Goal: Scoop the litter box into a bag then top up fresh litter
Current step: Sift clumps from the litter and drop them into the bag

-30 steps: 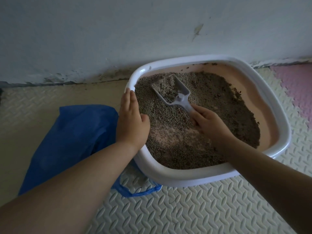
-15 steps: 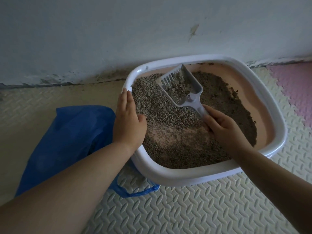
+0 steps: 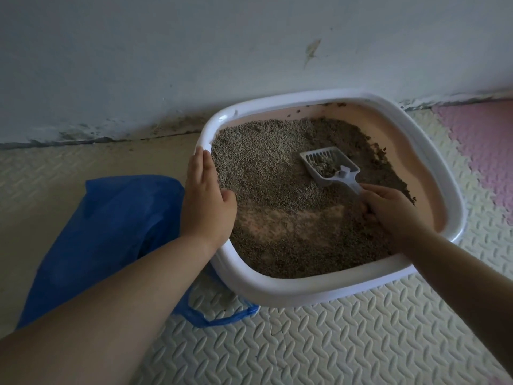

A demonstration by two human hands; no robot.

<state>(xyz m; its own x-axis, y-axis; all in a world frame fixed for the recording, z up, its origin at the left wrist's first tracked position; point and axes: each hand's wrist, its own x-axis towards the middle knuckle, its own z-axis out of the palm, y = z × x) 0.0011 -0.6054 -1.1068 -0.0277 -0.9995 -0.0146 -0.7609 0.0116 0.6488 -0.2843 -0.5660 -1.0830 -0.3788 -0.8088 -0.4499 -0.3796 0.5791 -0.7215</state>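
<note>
Grip, right: my right hand (image 3: 388, 212) is curled tight round the handle of the scoop (image 3: 330, 169), knuckles low against the litter (image 3: 263, 162).
Grip, left: my left hand (image 3: 206, 207) lies flat on the left rim of the litter box (image 3: 277, 290), fingers straight and together, thumb over the inner side. It holds nothing.
Scoop: grey and slotted, inside the box right of centre, resting on the litter with a small clump in its bowl.
Litter: grey-brown grains cover most of the box; I see a thin patch of the pinkish bottom near the middle.
Litter box: white rim, pinkish inside, on the floor mat (image 3: 333, 343), its far edge close to the wall (image 3: 194, 65).
Bag: blue bag (image 3: 105, 232) slumped on the floor left of the box, right against its side; a handle loop (image 3: 222, 318) pokes out by the near-left corner.
In the way: my left forearm (image 3: 125, 295) crosses over the bag and hides part of it; hand and rim stand between scoop and bag.
Around: cream embossed mat, a pink tile (image 3: 483, 151) at right, wall scuffed along its base.
</note>
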